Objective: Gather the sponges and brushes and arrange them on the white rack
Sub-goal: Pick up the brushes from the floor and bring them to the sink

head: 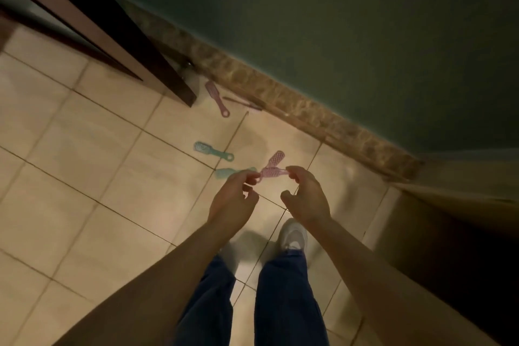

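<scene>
I stand over a tiled floor. My left hand (234, 199) pinches several small brushes fanned out: a teal brush (230, 172) pointing left, a pink brush (273, 172) pointing right, and a second pink brush (276, 158) angled up and right. My right hand (304, 196) touches the end of the horizontal pink brush with its fingertips. On the floor lie another teal brush (213, 150) and a darker pink brush (217, 98). A thin pink item (243, 102) rests against the skirting. No sponges or white rack are in view.
A dark wooden door (118, 45) stands open at the upper left, its corner close to the far pink brush. A brown skirting (309, 112) and green wall run diagonally on the right. My legs and a white shoe (293, 234) are below my hands.
</scene>
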`<action>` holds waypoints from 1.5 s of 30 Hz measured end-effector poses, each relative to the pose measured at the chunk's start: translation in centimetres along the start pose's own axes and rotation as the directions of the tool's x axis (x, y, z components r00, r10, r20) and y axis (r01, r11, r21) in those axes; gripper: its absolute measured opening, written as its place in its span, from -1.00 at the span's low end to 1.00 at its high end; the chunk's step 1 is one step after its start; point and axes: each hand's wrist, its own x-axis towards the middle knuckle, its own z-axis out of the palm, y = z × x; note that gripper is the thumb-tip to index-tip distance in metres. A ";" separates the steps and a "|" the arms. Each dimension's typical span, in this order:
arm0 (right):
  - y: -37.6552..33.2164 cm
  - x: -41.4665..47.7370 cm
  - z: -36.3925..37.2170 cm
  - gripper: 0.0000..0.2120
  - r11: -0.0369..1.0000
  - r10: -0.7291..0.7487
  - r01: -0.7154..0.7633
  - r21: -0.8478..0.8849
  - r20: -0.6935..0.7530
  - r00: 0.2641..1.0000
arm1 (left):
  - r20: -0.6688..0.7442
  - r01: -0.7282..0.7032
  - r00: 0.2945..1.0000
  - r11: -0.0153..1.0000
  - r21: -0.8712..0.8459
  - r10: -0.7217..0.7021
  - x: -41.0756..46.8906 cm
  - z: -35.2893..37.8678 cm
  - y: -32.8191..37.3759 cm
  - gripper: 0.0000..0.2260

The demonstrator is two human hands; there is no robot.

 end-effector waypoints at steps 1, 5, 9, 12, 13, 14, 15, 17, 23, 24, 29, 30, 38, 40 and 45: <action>1.6 1.6 1.3 -0.46 1.000 0.000 0.000 -0.020 0.007 1.000 | -0.003 0.004 1.000 1.000 0.000 -0.004 1.5 1.5 -1.5 -0.63; 7.5 7.6 6.2 -0.46 0.998 -0.001 0.000 -0.062 -0.012 1.000 | 0.005 -0.002 1.000 1.000 -0.002 0.002 7.3 6.9 -7.0 -0.64; 12.0 13.3 10.2 -0.48 0.994 -0.035 0.031 -0.103 -0.041 0.999 | 0.029 -0.065 0.998 0.998 0.015 0.064 13.0 11.1 -11.6 -0.67; 14.5 17.0 12.6 -0.53 0.982 -0.085 0.073 -0.173 -0.060 0.995 | 0.033 -0.117 0.993 0.993 0.022 0.116 17.1 13.2 -14.0 -0.68; 15.2 18.0 13.2 -0.54 0.978 -0.101 0.086 -0.192 -0.069 0.993 | 0.030 -0.132 0.991 0.991 0.023 0.132 18.4 13.8 -14.6 -0.66; 15.8 18.9 13.8 -0.57 0.971 -0.130 0.110 -0.211 -0.083 0.988 | 0.030 -0.151 0.988 0.988 0.025 0.150 19.6 14.2 -15.1 -0.65; 16.4 19.8 14.4 -0.60 0.960 -0.179 0.152 -0.234 -0.100 0.979 | 0.029 -0.172 0.985 0.985 0.027 0.171 20.5 14.7 -15.6 -0.65; 17.5 21.1 15.2 -0.67 0.928 -0.276 0.236 -0.289 -0.107 0.955 | 0.025 -0.215 0.976 0.976 0.023 0.214 22.1 15.4 -16.3 -0.65; 19.5 23.0 16.7 -0.80 0.846 -0.382 0.304 -0.439 -0.099 0.919 | -0.017 -0.269 0.963 0.963 0.024 0.269 24.4 17.1 -18.5 -0.64; 19.6 23.0 16.8 -0.80 0.843 -0.390 0.310 -0.440 -0.103 0.915 | -0.016 -0.296 0.955 0.955 0.029 0.297 24.6 17.2 -18.7 -0.66; 19.9 22.8 16.2 -0.76 0.814 -0.419 0.358 -0.458 -0.037 0.907 | -0.037 -0.346 0.936 0.934 0.089 0.350 25.5 17.3 -18.4 -0.70; 20.0 22.7 15.8 -0.77 0.822 -0.414 0.362 -0.440 -0.026 0.910 | -0.050 -0.338 0.938 0.936 0.097 0.344 25.6 17.3 -18.2 -0.70; 20.5 22.8 13.9 -0.93 0.979 -0.001 0.063 0.192 -0.306 0.952 | -0.032 -0.289 0.943 0.866 0.407 0.330 26.2 17.0 -18.1 -0.62; 19.6 23.0 14.1 -0.88 0.918 0.118 -0.014 0.397 -0.238 0.964 | -0.017 -0.303 0.933 0.809 0.504 0.359 26.4 17.1 -18.0 -0.57; 17.7 23.2 14.9 -0.90 0.741 0.199 -0.091 0.665 -0.088 0.976 | -0.030 -0.323 0.892 0.681 0.657 0.451 26.7 17.6 -17.4 -0.57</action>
